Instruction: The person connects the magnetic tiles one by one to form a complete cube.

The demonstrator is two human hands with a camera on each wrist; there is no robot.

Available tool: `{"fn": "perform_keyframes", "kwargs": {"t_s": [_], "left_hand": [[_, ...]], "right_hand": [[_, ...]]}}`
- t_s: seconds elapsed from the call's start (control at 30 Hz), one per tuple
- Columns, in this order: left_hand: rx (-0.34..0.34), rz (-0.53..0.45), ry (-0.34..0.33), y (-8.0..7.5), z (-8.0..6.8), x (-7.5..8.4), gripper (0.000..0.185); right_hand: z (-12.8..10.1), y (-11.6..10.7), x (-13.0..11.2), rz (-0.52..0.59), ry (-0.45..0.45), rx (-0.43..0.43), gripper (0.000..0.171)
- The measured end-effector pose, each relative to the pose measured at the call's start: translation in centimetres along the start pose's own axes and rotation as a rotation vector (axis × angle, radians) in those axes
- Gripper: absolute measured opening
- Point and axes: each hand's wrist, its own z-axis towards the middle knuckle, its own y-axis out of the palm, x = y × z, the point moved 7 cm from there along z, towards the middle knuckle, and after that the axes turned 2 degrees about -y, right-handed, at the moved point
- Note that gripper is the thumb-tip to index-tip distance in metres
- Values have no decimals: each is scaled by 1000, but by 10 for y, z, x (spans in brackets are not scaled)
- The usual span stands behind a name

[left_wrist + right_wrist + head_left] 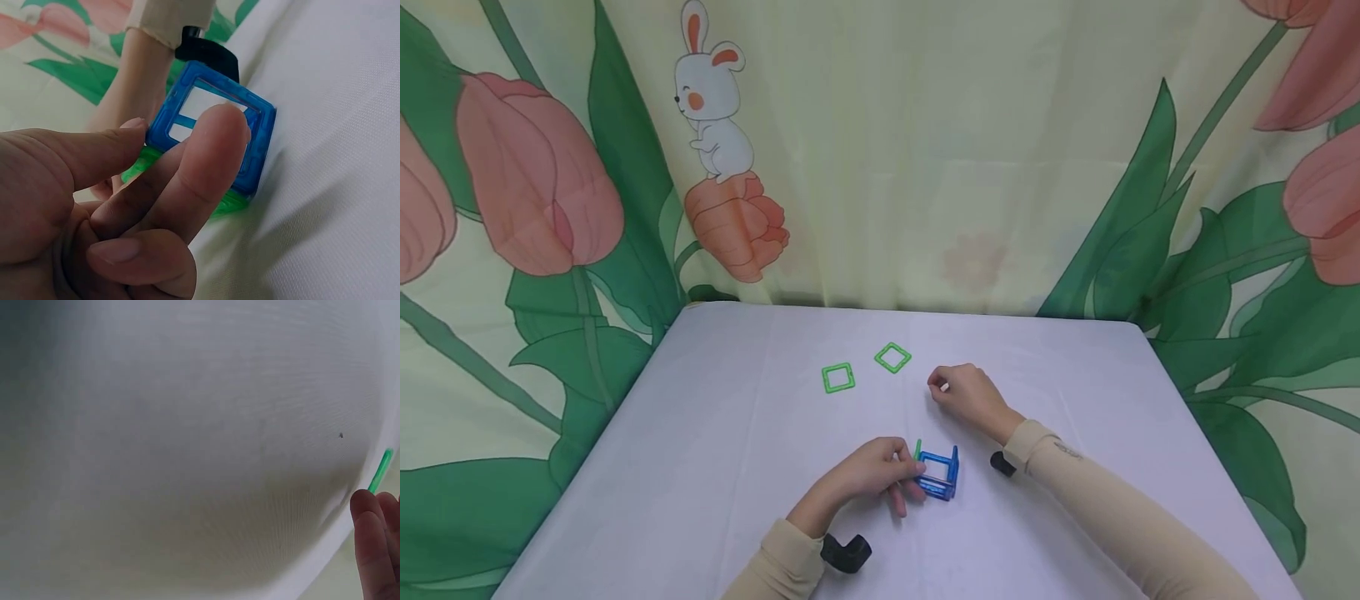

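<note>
Just left of centre, the left hand (880,467) pinches a small structure of square magnetic tiles (953,473) at its left side. Blue frames make up most of it, with a green tile standing at the left edge. In the left wrist view, the thumb meets one corner of the blue tiles (261,147) and green tiles (231,203) show below them. The right hand (973,400) hovers over the table farther back, its fingers loosely bent with nothing seen between them. Nearest to it lies a green square tile (892,357); its fingertips (367,506) overlap a green edge in the right wrist view.
Another green square tile (838,378) lies to the left of the first on the white-covered table (730,400). A curtain (910,167) printed with tulips and a rabbit hangs behind the table's far edge. Each wrist carries a black camera mount (846,553).
</note>
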Motion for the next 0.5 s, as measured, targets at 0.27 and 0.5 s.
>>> {"fn": "perform_keyframes", "kwargs": {"t_s": [0.27, 0.5], "left_hand": [[-10, 1, 8, 0, 0, 1, 26], [0, -6, -1, -1, -2, -3, 25]], "right_hand": [[15, 2, 0, -6, -19, 2, 11], [30, 10, -3, 3, -40, 0, 10]]}}
